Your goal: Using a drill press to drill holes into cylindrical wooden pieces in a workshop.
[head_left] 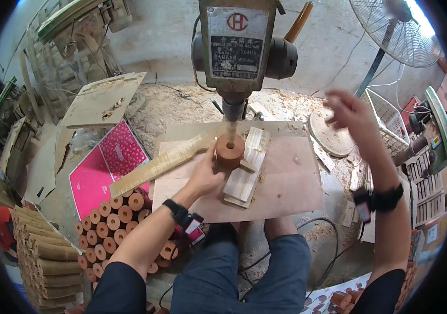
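Note:
My left hand [207, 175] is closed on a short reddish-brown wooden cylinder [229, 158], fingers and thumb against its left side. A hole shows in the cylinder's top, directly under the blurred bit [232, 131] of a bench drill press [238, 49]. The cylinder stands on a board-topped work table [291, 183], between a long wooden strip [155, 170] at left and a pale block of stacked boards [248, 165] at right. Raised to the right of the drill, my right hand [350, 112] is empty, its fingers apart and loosely bent, touching nothing.
Drilled cylinders [109, 225] are stacked at lower left, beside a pink printed sheet [109, 162] and a pile of curved wooden pieces [51, 261]. A round wooden disc [332, 132], a white basket [385, 118] and a fan [393, 31] are at right. Shavings cover the floor behind.

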`<state>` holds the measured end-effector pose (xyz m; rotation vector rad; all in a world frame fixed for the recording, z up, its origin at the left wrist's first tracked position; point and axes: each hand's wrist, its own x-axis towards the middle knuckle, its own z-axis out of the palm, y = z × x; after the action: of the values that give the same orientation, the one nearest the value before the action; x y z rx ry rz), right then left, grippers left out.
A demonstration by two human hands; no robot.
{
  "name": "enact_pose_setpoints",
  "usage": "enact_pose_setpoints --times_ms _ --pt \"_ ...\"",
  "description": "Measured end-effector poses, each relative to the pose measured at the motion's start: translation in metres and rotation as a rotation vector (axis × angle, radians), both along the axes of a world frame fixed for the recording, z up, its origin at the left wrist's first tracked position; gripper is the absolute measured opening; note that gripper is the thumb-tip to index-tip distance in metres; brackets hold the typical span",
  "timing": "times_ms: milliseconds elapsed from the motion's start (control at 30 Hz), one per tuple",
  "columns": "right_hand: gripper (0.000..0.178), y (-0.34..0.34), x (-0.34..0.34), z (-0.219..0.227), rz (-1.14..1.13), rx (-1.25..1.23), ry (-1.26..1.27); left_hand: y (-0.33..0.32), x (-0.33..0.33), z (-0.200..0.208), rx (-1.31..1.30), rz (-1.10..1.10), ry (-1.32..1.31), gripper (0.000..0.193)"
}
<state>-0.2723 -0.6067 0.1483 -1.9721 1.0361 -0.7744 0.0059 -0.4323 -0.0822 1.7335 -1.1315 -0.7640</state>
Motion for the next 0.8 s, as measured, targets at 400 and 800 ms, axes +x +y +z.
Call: enact_pose_setpoints --times_ms 400,800 --pt "0.077 -0.08 0.119 0.071 0.177 0.286 -0.684 0.203 0.118 0.013 0.805 0.343 -0.778 0.062" --pt "0.066 -0.006 0.053 0.11 0.298 0.467 -0.773 0.204 -0.116 -0.022 0.168 0.332 0.747 0.048"
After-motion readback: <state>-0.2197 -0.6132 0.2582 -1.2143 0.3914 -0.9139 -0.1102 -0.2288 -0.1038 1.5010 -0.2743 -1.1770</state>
